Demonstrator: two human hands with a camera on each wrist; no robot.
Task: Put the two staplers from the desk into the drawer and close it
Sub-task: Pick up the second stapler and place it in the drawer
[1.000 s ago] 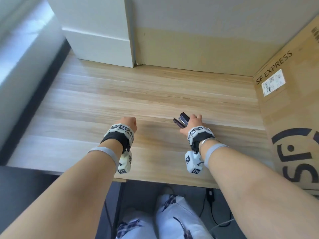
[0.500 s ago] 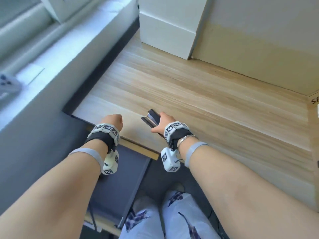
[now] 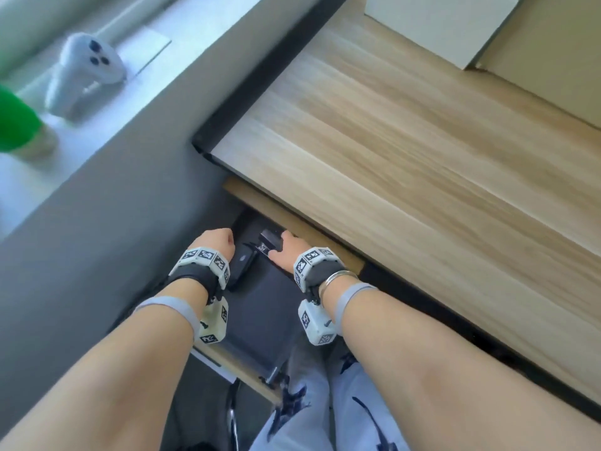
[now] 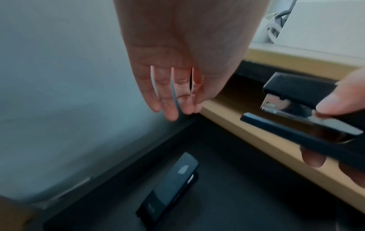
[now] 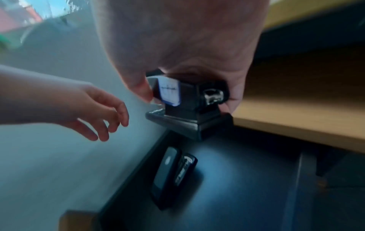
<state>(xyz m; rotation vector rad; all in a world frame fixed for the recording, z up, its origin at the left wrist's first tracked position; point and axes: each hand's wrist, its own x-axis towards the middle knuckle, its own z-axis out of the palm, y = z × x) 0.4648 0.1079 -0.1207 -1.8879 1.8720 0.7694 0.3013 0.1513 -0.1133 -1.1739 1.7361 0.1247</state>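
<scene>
Two black staplers are in view at the open drawer (image 3: 260,323) beneath the wooden bench (image 3: 406,151). One stapler (image 4: 169,189) lies flat on the drawer's dark floor near its left wall, touched by neither hand. The second stapler (image 4: 308,112) is held above the drawer, just in front of the bench's pale wood edge, by the person's right hand (image 3: 286,252), whose thumb presses on its top while the fingers curl under its base; the right wrist view shows the stapler's rear end with a white label facing the camera, gripped between thumb and fingers. The left hand (image 4: 177,65) hovers over the drawer's left side with four fingers (image 4: 169,107) hanging straight and slightly parted, holding nothing and clear of the stapler below it. Each wrist carries one white marker-covered band and one white camera block, two of each in all, and a silver bangle (image 3: 338,278) circles the right wrist. The person's knees in pale patterned trousers (image 3: 312,411) show below the drawer front. To the left, a grey wall rises to a white windowsill (image 3: 97,102) bearing one white handheld controller (image 3: 84,73) and one blurred green object (image 3: 16,122). At the far end of the bench stand one white box (image 3: 439,24) and one brown cardboard box (image 3: 553,60).
</scene>
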